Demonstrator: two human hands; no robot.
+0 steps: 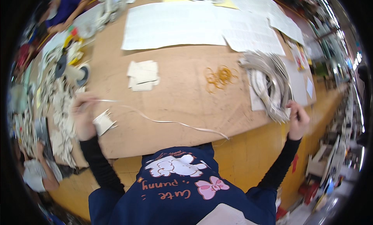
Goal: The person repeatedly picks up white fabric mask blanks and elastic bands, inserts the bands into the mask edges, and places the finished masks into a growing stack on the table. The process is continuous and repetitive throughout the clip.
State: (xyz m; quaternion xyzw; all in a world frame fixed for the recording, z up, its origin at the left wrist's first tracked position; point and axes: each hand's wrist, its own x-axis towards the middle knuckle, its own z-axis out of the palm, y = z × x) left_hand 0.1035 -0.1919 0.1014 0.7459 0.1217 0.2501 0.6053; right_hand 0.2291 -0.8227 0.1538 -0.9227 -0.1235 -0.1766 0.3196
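My left hand (84, 110), smeared by motion, is closed over the end of a thin white ribbon-like strip (155, 120). The strip runs in a loose wave across the brown table to its near edge. Just right of that hand lies a small pile of cream pieces (103, 123) with short ends sticking out. My right hand (298, 117) has its fingers bent in a pinch beside the lower end of a thick, curved bundle of white and grey strips (268, 83). Whatever is between those fingers is too small to make out.
A stack of cream cards (143, 75) and a heap of amber rubber bands (222, 77) lie mid-table. Large white paper sheets (175, 25) cover the far side. Spools (75, 75) and heaped strips (64, 120) stand at left, where other people (42, 174) sit.
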